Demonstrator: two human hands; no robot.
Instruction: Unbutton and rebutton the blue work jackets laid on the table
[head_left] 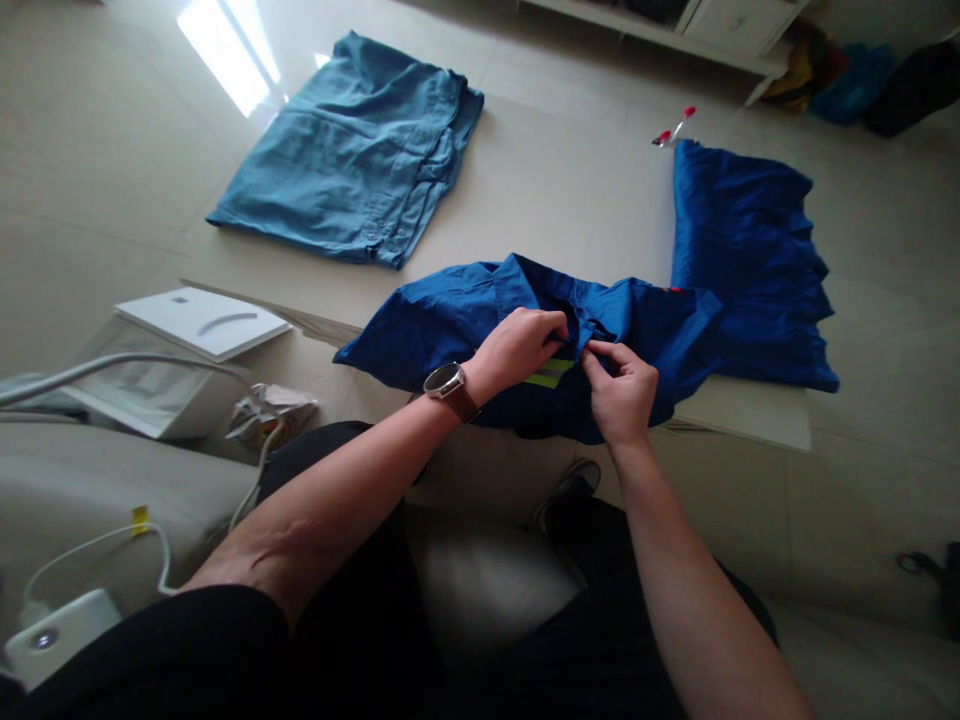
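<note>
A dark blue work shirt [450,315] with a yellow-green reflective stripe lies crumpled at the near edge of a low white board [600,200]. My left hand [517,345], a watch on its wrist, is closed in a pinch on the shirt's fabric near the collar. Just to its right, my right hand [619,385] also pinches the same fabric. The two hands almost touch.
A folded light blue shirt [352,150] lies at the board's far left. A stack of folded dark blue garments [750,260] sits at the right, with a red-tipped object [673,130] behind it. A white box [195,335] and white cables [112,540] are at my left.
</note>
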